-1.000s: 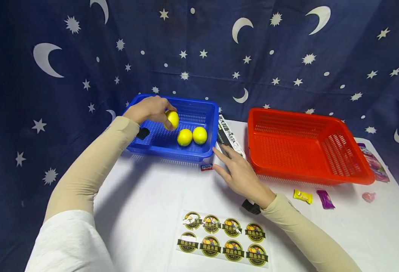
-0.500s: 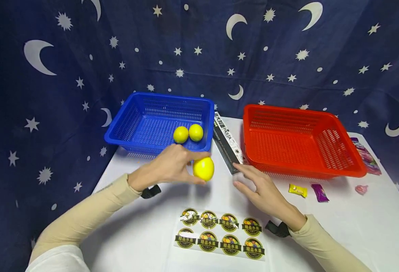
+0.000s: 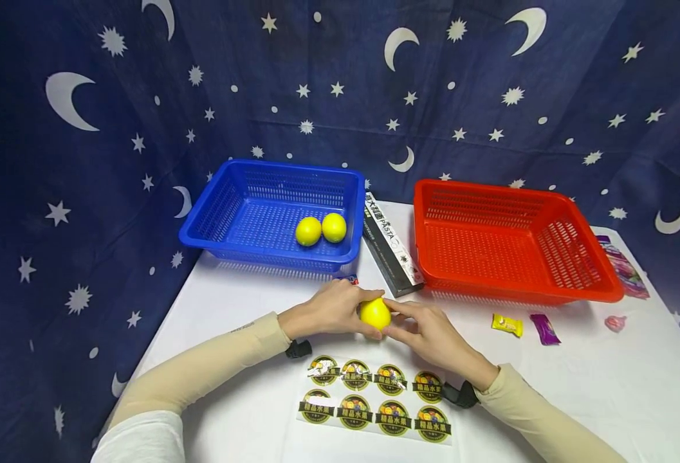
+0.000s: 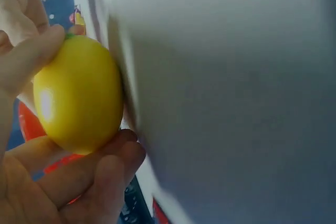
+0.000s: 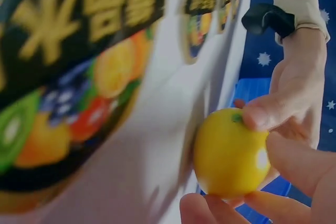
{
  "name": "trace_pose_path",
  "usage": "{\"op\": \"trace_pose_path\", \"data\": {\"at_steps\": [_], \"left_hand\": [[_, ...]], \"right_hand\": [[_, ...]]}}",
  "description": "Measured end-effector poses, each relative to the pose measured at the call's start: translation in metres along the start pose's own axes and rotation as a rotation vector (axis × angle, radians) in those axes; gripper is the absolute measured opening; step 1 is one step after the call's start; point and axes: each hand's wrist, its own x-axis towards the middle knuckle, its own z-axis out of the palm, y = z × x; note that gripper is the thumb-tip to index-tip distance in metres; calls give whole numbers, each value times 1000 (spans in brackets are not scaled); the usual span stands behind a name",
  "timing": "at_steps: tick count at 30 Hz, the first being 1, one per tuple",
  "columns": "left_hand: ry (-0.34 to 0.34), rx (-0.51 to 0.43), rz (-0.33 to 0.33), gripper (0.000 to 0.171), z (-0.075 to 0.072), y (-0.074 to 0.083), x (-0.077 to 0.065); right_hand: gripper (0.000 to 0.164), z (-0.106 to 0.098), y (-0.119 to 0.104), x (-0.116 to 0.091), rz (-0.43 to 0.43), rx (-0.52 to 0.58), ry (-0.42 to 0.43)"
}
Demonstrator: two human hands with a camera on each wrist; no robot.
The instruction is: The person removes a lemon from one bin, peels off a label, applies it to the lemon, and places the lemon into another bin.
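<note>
A yellow lemon (image 3: 375,314) with a small green stem spot is between both hands, low over the white table. My left hand (image 3: 334,308) grips it from the left, thumb on one side and fingers on the other. From the right, my right hand (image 3: 435,334) pinches it with thumb and fingertips, as the right wrist view also shows the lemon (image 5: 231,153). Just in front of the hands lies a sheet of round fruit stickers (image 3: 394,417). Two more lemons (image 3: 308,231) rest side by side in the blue basket (image 3: 258,256).
A red basket (image 3: 490,288) stands at the back right. Between the baskets lies a black-and-white pasta box (image 3: 392,251). Yellow (image 3: 507,325), purple (image 3: 545,329) and pink candies (image 3: 615,323) lie before the red basket. A small packet (image 3: 349,279) peeks out behind my left hand.
My left hand has carried the lemon out of the blue basket, toward me and to the right. My right hand has come to the lemon and now holds it too.
</note>
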Motion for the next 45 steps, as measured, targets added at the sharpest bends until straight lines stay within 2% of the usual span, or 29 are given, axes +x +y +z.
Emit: {"op": "trace_pose_path", "data": {"at_steps": [9,13,16,20,24,28,32,36,41,45], "left_hand": [[-48,45,-31,91,2,7,1],[-53,11,-83,101,2,9,-9],[-25,-9,-146,102,0,8,-28],[13,-6,-204,84,-5,4,-65],[0,-4,-218,65,-7,-1,-98],[-9,-3,-195,53,-4,-3,-116],[19,-16,-165,40,0,-2,-119],[46,-53,-144,26,3,1,-115],[78,-55,-121,12,6,4,-113],[54,-114,-128,18,8,7,-112]], "right_hand": [[55,4,6,-1,13,-19,31],[55,6,5,-3,33,-22,33],[58,7,4,-5,38,-20,37],[63,3,3,-10,46,-46,75],[61,-9,1,-25,72,-138,103],[50,-15,-1,-48,80,-241,70],[37,-8,-5,-68,37,-367,6],[26,0,-7,-79,-1,-470,1],[23,3,-10,-82,13,-501,10],[23,3,-11,-83,34,-503,-11]]}}
